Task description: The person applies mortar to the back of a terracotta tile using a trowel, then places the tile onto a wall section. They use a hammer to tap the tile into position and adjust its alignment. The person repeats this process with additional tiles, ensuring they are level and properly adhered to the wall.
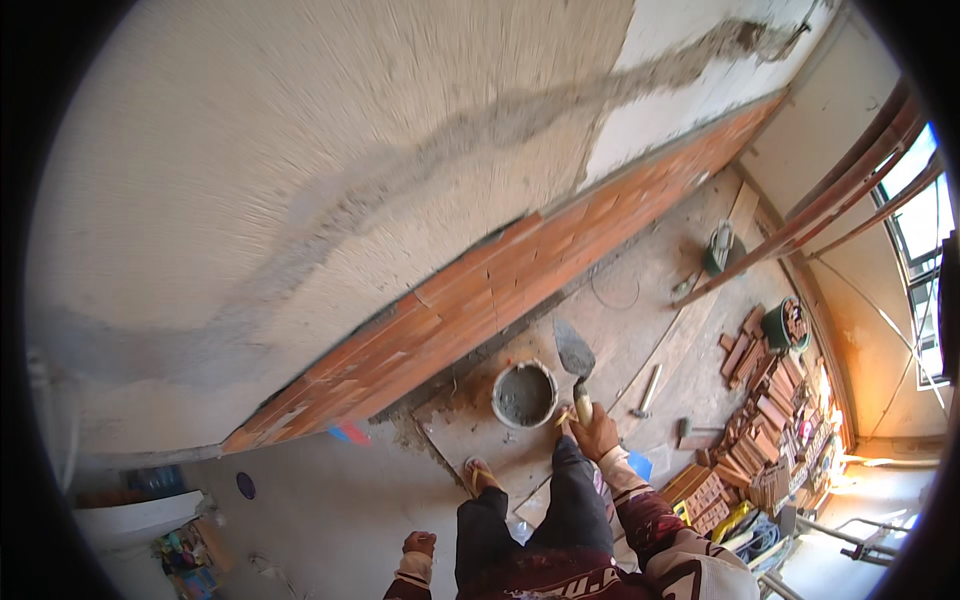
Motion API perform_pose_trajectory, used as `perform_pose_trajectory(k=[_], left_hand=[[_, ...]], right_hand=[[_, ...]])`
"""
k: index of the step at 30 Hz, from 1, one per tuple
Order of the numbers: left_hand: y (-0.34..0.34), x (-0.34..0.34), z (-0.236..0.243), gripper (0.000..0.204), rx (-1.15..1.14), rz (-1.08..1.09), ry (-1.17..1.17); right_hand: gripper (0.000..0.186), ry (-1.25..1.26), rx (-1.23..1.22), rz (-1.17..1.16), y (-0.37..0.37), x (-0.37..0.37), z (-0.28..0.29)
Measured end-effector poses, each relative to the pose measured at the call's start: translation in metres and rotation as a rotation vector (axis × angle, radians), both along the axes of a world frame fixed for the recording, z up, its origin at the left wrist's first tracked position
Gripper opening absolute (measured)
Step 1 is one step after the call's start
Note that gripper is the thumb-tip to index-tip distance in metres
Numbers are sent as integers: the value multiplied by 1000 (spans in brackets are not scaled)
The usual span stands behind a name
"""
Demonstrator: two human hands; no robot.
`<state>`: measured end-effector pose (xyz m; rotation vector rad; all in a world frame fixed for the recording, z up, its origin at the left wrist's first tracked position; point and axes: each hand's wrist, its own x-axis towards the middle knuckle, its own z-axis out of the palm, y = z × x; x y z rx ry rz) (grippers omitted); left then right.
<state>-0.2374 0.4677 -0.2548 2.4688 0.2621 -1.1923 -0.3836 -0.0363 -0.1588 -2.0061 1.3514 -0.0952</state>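
My right hand (596, 433) grips the wooden handle of a trowel (575, 355) whose grey pointed blade points up, just right of a round bucket (523, 394) holding grey mortar. My left hand (419, 544) hangs by my side with the fingers curled in a fist and nothing in it. My dark-trousered legs (560, 520) and a sandalled foot (478, 474) stand on a board on the floor. In front rises a plastered wall (300, 170) with a darker wet mortar streak and a band of bare red brick (500, 275) along its foot.
Stacks of red bricks (770, 430) lie at the right with a green bucket (786, 325), a hammer (646, 392) and loose tools on the dusty floor. Slanted metal pipes (840, 190) cross near a window at the right. A white basin (130, 520) sits lower left.
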Motion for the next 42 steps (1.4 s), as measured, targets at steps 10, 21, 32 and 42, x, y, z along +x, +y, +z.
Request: perform_pose_trajectory(k=[10, 21, 32, 42], left_hand=[[-84, -7, 64, 21, -185, 295, -166], [-57, -44, -4, 26, -209, -265, -84], [-12, 17, 7, 24, 35, 112, 105], [-25, 35, -3, 21, -161, 217, -96]], right_hand=[[39, 14, -191, 154, -105, 76, 139], [33, 58, -298, 109, -115, 91, 153], [36, 141, -357, 120, -89, 105, 143], [36, 151, -327, 117, -70, 117, 146]])
